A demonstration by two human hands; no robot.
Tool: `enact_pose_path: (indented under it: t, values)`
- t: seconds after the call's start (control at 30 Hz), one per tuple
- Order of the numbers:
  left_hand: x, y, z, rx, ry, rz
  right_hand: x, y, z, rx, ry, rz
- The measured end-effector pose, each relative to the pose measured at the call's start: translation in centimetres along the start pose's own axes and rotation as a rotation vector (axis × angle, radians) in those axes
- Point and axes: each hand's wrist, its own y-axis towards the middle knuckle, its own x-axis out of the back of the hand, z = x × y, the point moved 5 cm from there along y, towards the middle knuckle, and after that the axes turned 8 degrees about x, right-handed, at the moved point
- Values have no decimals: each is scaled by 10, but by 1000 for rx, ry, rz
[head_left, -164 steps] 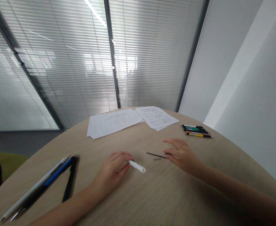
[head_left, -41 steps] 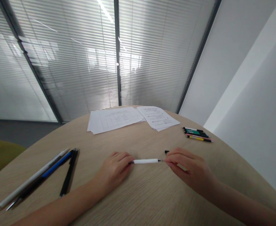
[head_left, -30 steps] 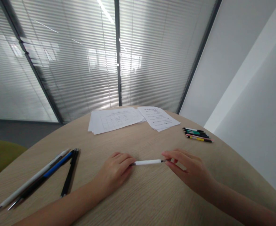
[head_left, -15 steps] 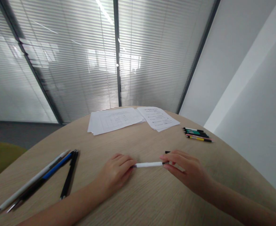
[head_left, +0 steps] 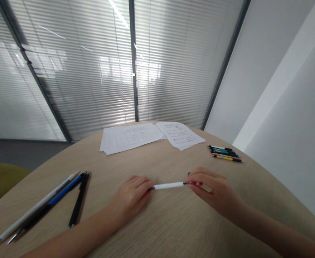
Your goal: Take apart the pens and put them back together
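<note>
My left hand (head_left: 130,195) rests on the wooden table with its fingertips on the left end of a white pen barrel (head_left: 169,185). My right hand (head_left: 213,188) pinches the barrel's right end, where a thin dark tip (head_left: 185,183) sticks out between finger and thumb. A small black piece (head_left: 189,173) shows just behind my right fingers, mostly hidden. The barrel lies level between my hands, low over the table; I cannot tell whether it touches the surface.
Several long pens (head_left: 44,204) lie in a fan at the left of the rounded wooden table (head_left: 168,229). Stacked papers (head_left: 136,137) lie at the far edge, and several colored pens (head_left: 224,153) lie at the right. Glass walls with blinds stand behind; a yellow-green chair (head_left: 4,179) sits at left.
The thin black rod lying on the table earlier no longer shows there, and a dark tip now sticks from the barrel. My right hand has shifted slightly up, its fingers closer around the tip.
</note>
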Motion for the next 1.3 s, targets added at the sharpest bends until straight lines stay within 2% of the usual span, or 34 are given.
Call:
enact_pose_path:
  t: [0.23, 0.33, 0.43, 0.6, 0.8, 1.07, 1.17, 1.3]
  values:
    - [-1, 0, 1, 8, -17, 20, 1, 2, -5, -81, 16, 79]
    - [-1, 1, 2, 25, -18, 19, 10, 5, -19, -153, -35, 175]
    - [0, 2, 2, 40, -20, 22, 15, 4, -36, -156, -127, 310]
    - [1, 3, 2, 31, -17, 0, 2, -5, -64, -195, -212, 441]
    - [0, 2, 3, 22, 7, 14, -18, -14, -78, -233, -209, 459]
    - [-1, 2, 2, 8, 15, 28, -28, -19, -83, -215, -266, 435]
    - [-3, 2, 3, 2, 20, 34, -27, -17, -80, -195, -239, 406]
    - [-4, 1, 4, -2, 29, 15, -9, -6, -67, -188, -139, 284]
